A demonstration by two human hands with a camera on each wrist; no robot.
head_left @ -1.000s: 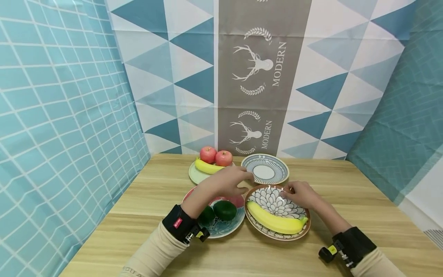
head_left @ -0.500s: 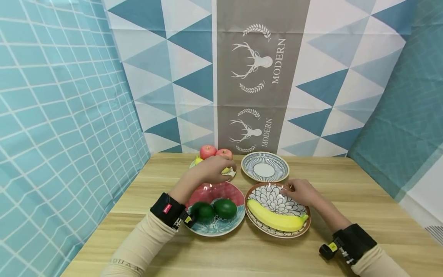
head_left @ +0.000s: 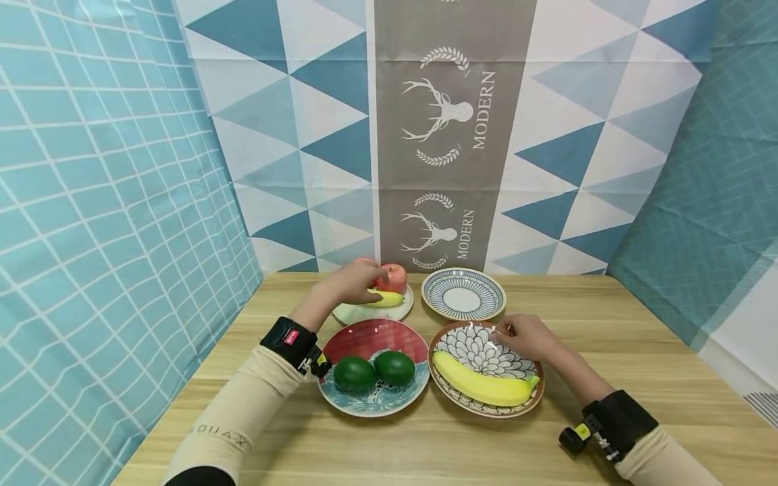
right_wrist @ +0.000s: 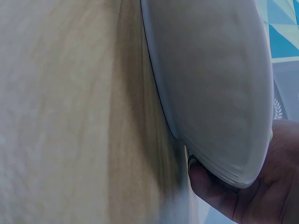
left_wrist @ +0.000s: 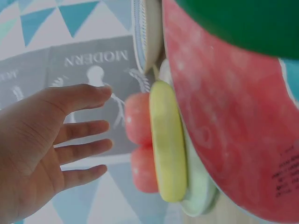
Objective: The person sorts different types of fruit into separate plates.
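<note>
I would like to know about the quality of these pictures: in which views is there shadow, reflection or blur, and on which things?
Head view: mostly clear and evenly lit, with soft shadows on the table; left wrist view: hazy, the banana slightly soft, pale reflections on the red plate; right wrist view: dim, the bowl's underside shaded, a dark shadow beside it.

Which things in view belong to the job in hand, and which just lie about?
Likely in use:
round brown-rimmed dish, held by right grip
curved yellow banana in it
round pale-green plate, two red apples and second yellow banana on it, near left grip

Likely just lying about:
round red-and-blue plate holding two oval dark-green fruits
round blue-patterned white plate
</note>
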